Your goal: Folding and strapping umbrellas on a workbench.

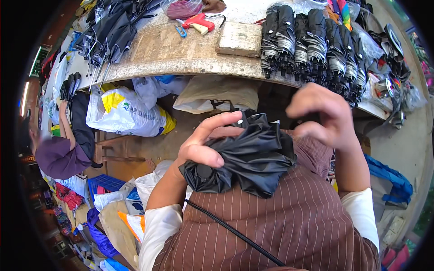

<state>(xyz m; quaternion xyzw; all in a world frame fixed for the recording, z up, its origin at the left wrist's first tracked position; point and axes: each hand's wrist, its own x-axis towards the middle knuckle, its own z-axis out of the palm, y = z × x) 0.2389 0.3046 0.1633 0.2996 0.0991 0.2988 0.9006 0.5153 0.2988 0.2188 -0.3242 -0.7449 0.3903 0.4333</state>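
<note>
A black folding umbrella (257, 158), its canopy loosely bunched in folds, lies across the front of my striped brown apron (271, 217). My left hand (199, 147) grips it at the left end, thumb on top and fingers along the far side. A small pale snap button shows by the fingertips. Off to the right, my right hand (323, 115) is raised clear of the umbrella, slightly blurred. Its fingers are curved, with a gap between them and the thumb, and I see nothing in it.
Beyond my hands runs a worn workbench (153, 52) carrying rolled black umbrellas (316, 38) at right, loose umbrellas (110, 36) at left, a red tagging gun (199, 23) and a wrapped block (239, 38). White sacks (131, 110) sit underneath. A person in purple (63, 156) works at left.
</note>
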